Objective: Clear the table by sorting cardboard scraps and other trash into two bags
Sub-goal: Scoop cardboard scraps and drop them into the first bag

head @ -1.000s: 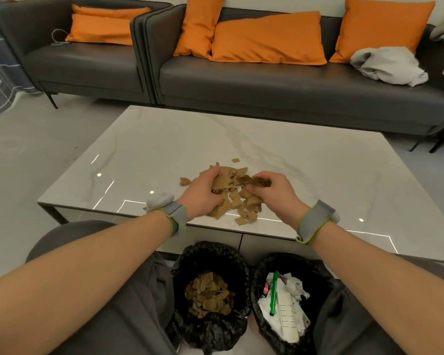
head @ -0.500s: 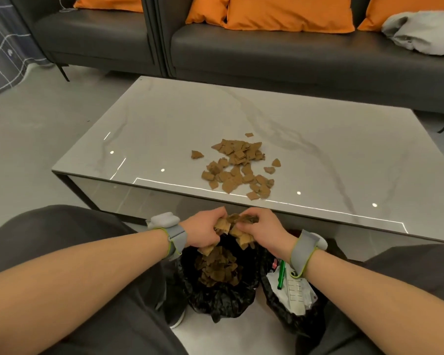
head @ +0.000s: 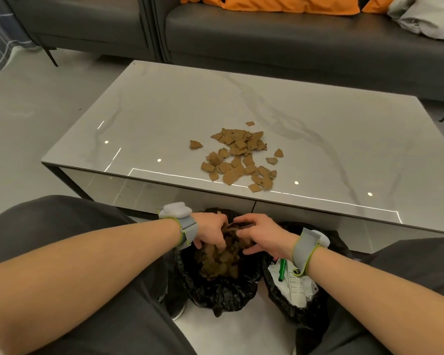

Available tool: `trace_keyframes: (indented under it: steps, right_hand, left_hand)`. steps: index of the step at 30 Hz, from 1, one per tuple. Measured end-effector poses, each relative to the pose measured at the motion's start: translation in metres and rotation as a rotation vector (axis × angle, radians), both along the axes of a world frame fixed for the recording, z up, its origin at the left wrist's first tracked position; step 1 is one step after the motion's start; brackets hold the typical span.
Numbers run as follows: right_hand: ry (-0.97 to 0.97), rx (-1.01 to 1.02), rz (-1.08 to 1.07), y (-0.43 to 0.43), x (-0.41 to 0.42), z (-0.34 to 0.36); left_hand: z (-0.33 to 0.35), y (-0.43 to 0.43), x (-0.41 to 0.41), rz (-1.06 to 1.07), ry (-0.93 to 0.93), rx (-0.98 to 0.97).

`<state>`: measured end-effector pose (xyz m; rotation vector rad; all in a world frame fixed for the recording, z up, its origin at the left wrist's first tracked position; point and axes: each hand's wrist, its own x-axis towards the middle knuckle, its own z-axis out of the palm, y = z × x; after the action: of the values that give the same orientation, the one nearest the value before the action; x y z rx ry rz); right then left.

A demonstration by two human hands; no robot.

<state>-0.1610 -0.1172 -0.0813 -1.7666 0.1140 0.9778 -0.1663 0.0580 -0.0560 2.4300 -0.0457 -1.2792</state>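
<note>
While both hands (head: 237, 235) meet over the bag (head: 221, 290) — scraps (head: 223, 260) beneath.

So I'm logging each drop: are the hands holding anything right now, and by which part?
Cannot be told: both hands are over the left bag, fingers among cardboard scraps.

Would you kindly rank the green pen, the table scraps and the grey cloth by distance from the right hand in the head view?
1. Green pen: in the right bag, beside the right hand.
2. Table scraps: ahead, on the table.
3. Grey cloth: far right, on the sofa.
</note>
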Motion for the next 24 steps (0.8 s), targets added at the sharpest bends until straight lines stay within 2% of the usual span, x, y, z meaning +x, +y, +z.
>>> trace_keyframes:
  steps: [4, 7, 11, 14, 16, 18, 21, 24]
  right_hand:
    - [0.06, -0.033, 0.082, 0.002, -0.001, 0.003]
    - [-0.013, -0.07, 0.114, 0.004, 0.004, 0.007]
    - [-0.273, -0.153, 0.196, 0.005, 0.023, 0.025]
    - [-0.538, -0.157, 0.196, 0.003, 0.038, 0.044]
    - [-0.805, -0.279, 0.175, -0.003, 0.052, 0.054]
    - [-0.944, -0.37, 0.158, -0.014, 0.07, 0.055]
    - [-0.855, -0.439, 0.179, -0.032, 0.093, 0.048]
    - [-0.754, -0.525, 0.202, -0.045, 0.108, 0.036]
  left_hand:
    - [0.004, -0.003, 0.002, -0.135, 0.018, 0.12]
    - [0.008, -0.005, 0.007, -0.321, -0.12, 0.229]
    - [0.023, -0.007, 0.027, -0.308, -0.287, 0.204]
    - [0.049, -0.004, 0.048, -0.153, -0.37, 0.077]
    - [0.062, 0.005, 0.066, -0.04, -0.467, 0.015]
    - [0.067, 0.019, 0.083, 0.047, -0.581, 0.03]
    - [0.058, 0.037, 0.101, 0.052, -0.649, 0.278]
    - [0.044, 0.044, 0.112, 0.119, -0.524, 0.291]
